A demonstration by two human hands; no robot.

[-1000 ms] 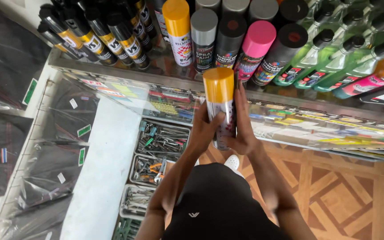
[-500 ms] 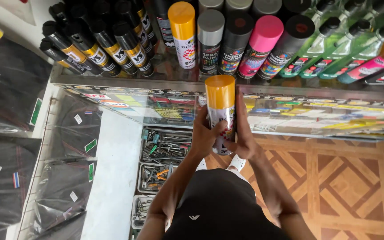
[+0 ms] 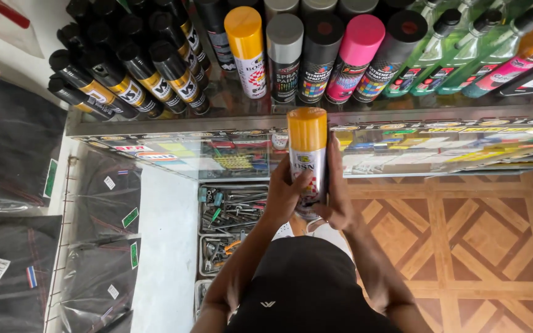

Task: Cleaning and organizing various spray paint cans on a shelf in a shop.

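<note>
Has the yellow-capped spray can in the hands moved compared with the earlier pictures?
Yes, a little. The spray can has come down and away from the shelf of cans; its cap now sits level with the shelf edge.

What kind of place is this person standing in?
Most likely a small hardware or paint shop. A glass shelf carries rows of spray cans with caps of many colours beside green bottles. Trays of small metal tools sit below. Both hands hold a yellow-capped can.
</note>
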